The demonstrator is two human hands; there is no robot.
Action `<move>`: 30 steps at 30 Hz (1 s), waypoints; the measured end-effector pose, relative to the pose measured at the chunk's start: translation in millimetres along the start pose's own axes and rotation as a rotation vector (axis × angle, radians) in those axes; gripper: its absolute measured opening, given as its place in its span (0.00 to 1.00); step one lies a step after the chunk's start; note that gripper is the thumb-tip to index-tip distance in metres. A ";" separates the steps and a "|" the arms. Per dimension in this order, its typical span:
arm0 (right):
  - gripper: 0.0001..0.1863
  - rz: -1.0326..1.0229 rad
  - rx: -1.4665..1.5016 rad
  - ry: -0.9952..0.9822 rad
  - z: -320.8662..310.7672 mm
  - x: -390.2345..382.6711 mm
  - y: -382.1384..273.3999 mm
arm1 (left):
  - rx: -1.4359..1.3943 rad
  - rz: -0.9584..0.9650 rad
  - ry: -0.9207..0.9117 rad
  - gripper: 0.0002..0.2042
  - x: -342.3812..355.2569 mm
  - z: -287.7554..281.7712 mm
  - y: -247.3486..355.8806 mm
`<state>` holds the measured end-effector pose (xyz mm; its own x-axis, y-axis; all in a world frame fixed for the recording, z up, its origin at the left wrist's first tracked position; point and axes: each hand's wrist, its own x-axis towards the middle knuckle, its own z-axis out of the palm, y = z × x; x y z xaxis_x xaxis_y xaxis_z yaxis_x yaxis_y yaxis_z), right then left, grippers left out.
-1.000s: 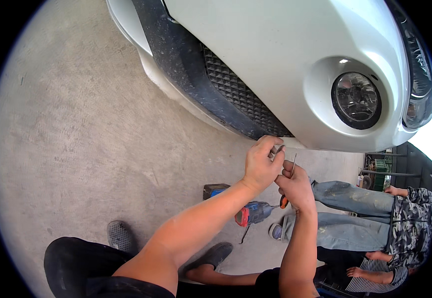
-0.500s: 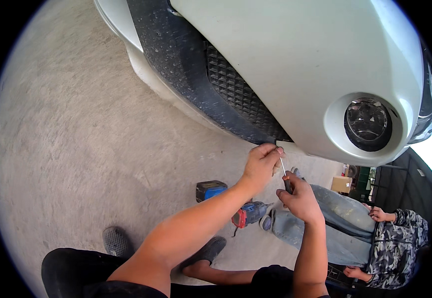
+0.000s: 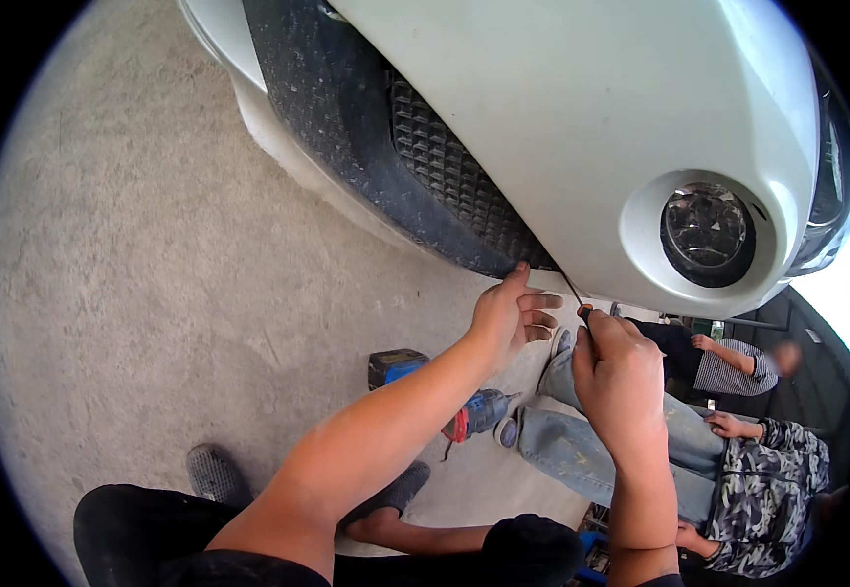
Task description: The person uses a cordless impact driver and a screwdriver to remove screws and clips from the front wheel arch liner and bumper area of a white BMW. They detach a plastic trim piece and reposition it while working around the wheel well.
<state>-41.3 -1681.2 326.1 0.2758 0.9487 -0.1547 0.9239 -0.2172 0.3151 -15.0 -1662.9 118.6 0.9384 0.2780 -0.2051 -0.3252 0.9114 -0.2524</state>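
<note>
- Head view: right hand (image 3: 626, 367) is wrapped around the orange-and-black handle of what looks like a screwdriver (image 3: 585, 313), thin shaft slanting far and a bit left to the near edge of the white bumper (image 3: 552, 127). Can't tell if the tip is in a gap or just against the edge.
- Left hand (image 3: 501, 318) holds nothing I can see, fingers spread, one fingertip right by the near end of the dark trim (image 3: 322, 117). The two hands are apart, but not by much.
- IMO go easy on force here. That tip sits right beside glossy paint, so a slip probably means a scratch. Small wrist moves beat shoving.
- Left fingers are best off to the side of the shaft, never in line with it. Good spot for feeling the trim flex, though.
- I'd watch the mesh grille (image 3: 449, 161) just left of the tip too, thin plastic like that could crack.
- Drill (image 3: 487, 411) is on the floor (image 3: 151, 245), nearer than the bumper, so mind your feet.
</note>
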 end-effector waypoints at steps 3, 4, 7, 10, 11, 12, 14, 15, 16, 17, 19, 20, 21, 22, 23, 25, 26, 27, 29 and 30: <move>0.09 -0.018 -0.085 -0.073 2.4 6.0 -1.9 | -0.105 0.002 -0.043 0.31 7.3 -1.3 -3.9; 0.09 -0.023 -0.107 -0.086 4.0 7.2 -1.8 | -0.123 0.002 -0.044 0.30 7.9 0.0 -5.3; 0.08 -0.058 -0.155 -0.124 0.7 12.5 -4.8 | -0.121 -0.008 -0.036 0.29 5.7 2.2 -1.6; 0.07 -0.009 -0.100 -0.151 -5.6 20.4 -8.1 | -0.053 -0.011 -0.052 0.27 1.7 2.9 3.1; 0.07 -0.010 -0.102 -0.164 -7.3 22.7 -8.9 | -0.025 -0.009 -0.062 0.27 0.8 3.1 4.7; 0.07 -0.008 -0.108 -0.180 -9.6 23.5 -10.0 | -0.029 -0.024 -0.060 0.26 0.5 3.6 4.7; 0.06 -0.016 -0.138 -0.198 -13.8 26.9 -12.0 | -0.039 -0.053 -0.055 0.24 1.8 5.4 6.3; 0.06 -0.030 -0.159 -0.200 -15.0 29.5 -13.0 | -0.047 -0.062 -0.041 0.23 2.6 5.0 8.0; 0.05 -0.045 -0.179 -0.203 -15.0 32.6 -14.3 | -0.056 -0.070 -0.028 0.22 3.9 4.8 10.5; 0.04 -0.062 -0.174 -0.206 -13.7 35.7 -16.3 | -0.065 -0.077 -0.014 0.21 5.2 4.5 13.4; 0.03 -0.093 -0.164 -0.215 -10.5 41.7 -21.6 | -0.074 -0.061 0.050 0.21 4.6 9.2 19.7; 0.03 -0.102 -0.191 -0.246 -8.5 46.6 -25.6 | -0.079 -0.052 0.083 0.20 4.2 11.3 23.0; 0.04 -0.074 -0.230 -0.286 -10.3 44.5 -27.7 | -0.080 -0.072 0.078 0.20 3.7 15.9 14.9; 0.05 -0.044 -0.269 -0.329 -12.7 41.4 -29.4 | -0.082 -0.095 0.073 0.20 2.6 20.6 6.4; 0.06 -0.035 -0.295 -0.342 -16.9 36.9 -31.1 | -0.083 -0.123 0.067 0.19 0.7 25.4 -3.3; 0.07 -0.155 -0.309 -0.323 -12.8 52.4 -41.4 | -0.119 -0.028 0.099 0.19 7.7 16.4 10.3; 0.07 -0.181 -0.262 -0.301 -8.8 56.7 -41.8 | -0.137 0.014 0.113 0.18 9.7 10.7 16.4; 0.06 -0.175 -0.230 -0.287 -8.7 55.0 -36.8 | -0.148 -0.002 0.107 0.18 10.6 10.6 15.7; 0.05 -0.159 -0.161 -0.247 -8.3 49.7 -28.6 | -0.167 -0.032 0.098 0.18 11.5 9.6 13.8; 0.05 -0.145 -0.126 -0.219 -9.9 45.4 -25.1 | -0.171 -0.042 0.086 0.19 11.8 10.5 12.1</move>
<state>-54.6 -1630.4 320.5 0.2067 0.8925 -0.4009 0.9213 -0.0396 0.3868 -6.6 -1645.4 123.1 0.9406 0.2067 -0.2694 -0.3076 0.8547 -0.4181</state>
